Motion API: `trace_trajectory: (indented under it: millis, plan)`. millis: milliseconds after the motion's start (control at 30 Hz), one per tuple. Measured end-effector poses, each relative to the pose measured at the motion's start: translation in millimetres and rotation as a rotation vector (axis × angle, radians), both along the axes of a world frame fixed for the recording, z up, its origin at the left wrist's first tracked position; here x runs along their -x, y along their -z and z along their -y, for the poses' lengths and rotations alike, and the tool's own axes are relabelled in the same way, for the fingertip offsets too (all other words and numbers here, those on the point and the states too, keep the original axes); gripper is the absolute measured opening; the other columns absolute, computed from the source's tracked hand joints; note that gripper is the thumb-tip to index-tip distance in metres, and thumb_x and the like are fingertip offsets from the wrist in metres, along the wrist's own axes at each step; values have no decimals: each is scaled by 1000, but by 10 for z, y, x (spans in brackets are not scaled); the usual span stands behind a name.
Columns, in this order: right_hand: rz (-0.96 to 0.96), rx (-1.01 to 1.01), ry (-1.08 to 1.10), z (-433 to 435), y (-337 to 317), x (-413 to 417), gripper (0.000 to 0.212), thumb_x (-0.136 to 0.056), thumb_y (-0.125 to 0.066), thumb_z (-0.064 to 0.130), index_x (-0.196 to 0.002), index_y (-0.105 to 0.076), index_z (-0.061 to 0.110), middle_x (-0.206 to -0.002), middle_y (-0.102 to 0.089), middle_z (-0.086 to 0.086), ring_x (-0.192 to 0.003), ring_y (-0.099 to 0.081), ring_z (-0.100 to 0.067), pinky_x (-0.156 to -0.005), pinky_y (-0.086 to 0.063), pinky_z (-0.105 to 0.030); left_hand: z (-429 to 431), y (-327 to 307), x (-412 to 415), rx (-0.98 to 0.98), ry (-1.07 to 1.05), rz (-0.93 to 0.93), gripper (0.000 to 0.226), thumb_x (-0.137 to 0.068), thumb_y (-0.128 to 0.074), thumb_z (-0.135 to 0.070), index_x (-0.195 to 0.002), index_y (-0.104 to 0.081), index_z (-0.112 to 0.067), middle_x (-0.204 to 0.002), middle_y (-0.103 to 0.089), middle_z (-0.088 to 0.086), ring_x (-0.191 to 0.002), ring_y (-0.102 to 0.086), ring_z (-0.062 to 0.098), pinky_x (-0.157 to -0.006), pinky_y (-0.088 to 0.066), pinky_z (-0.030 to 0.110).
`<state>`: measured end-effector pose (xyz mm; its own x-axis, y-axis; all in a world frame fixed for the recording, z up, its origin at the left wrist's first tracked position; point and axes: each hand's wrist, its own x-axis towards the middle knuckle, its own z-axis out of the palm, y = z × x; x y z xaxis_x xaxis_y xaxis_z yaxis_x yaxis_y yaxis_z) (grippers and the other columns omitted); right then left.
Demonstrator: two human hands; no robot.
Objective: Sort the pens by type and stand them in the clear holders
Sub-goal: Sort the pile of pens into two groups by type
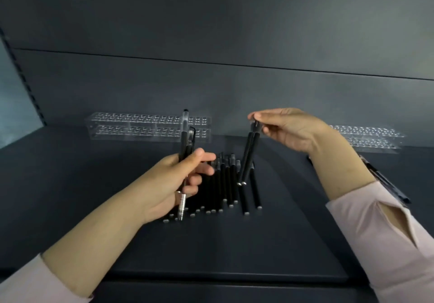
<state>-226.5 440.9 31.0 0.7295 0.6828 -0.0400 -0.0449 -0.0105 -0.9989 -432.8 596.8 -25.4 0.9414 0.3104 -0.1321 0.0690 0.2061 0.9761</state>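
The left hand point(175, 180) grips a bunch of upright black pens point(185, 147), one with a silver metal tip pointing down. The right hand point(288, 127) pinches two slim black pens point(249, 159) by their tops, tips hanging over the row of black pens point(225, 185) lying on the dark grey table point(211, 251). Two clear plastic holders, one far left point(148, 126) and one far right point(371, 138), stand behind, with no pens in them

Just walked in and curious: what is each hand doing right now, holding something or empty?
Left hand: closed around a bunch of pens, held upright.
Right hand: fingertips pinching the tops of two black pens, which hang above the pile.
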Motion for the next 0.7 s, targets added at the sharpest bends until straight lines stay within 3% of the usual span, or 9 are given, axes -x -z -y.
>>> trace_trajectory:
  millis: [100,167,267,367,467,700]
  plan:
    - [-4,185,-91,-221,147,87,7,-84,-67,4,-90,-71,4,-78,-73,1,-60,-59,-1,-56,-49,-9,-182,14,73,151,-67,1,31,-97,-54,-35,-109,-55,-7,-66,-56,-1,-44,-34,5,-38,-28,15]
    - [43,272,-136,-357,237,172,10,-85,-67,5,-93,-72,3,-81,-73,1,-61,-60,-1,-58,-51,-9,-259,23,91,230,-75,23,22,-100,-51,-32,-105,-50,-11,-67,-55,3,-44,-35,8,-36,-28,17]
    - [147,328,-124,-480,321,249,14,-84,-70,6,-97,-72,3,-90,-72,-3,-75,-60,-8,-64,-53,-11,-305,36,77,250,-83,65,19,-101,-50,-28,-103,-57,-10,-70,-58,3,-48,-45,10,-39,-36,20]
    - [239,372,-97,-525,392,282,14,-82,-73,8,-96,-73,4,-99,-73,-8,-85,-62,-15,-65,-54,-12,-310,70,66,230,-112,86,25,-100,-53,-24,-101,-70,-6,-70,-62,0,-54,-55,8,-48,-48,20]
    - [324,405,-76,-509,444,285,10,-80,-76,11,-89,-75,8,-92,-75,-5,-83,-66,-14,-65,-53,-14,-335,116,74,119,-122,87,24,-99,-55,-26,-99,-76,-13,-77,-70,-2,-67,-65,7,-64,-57,22]
    - [514,370,84,-429,404,444,6,-83,-74,25,-86,-76,20,-86,-74,-1,-79,-64,-11,-68,-53,-21,-349,95,67,42,-122,224,21,-101,-49,-27,-115,-64,-21,-112,-74,-3,-105,-68,8,-90,-47,32]
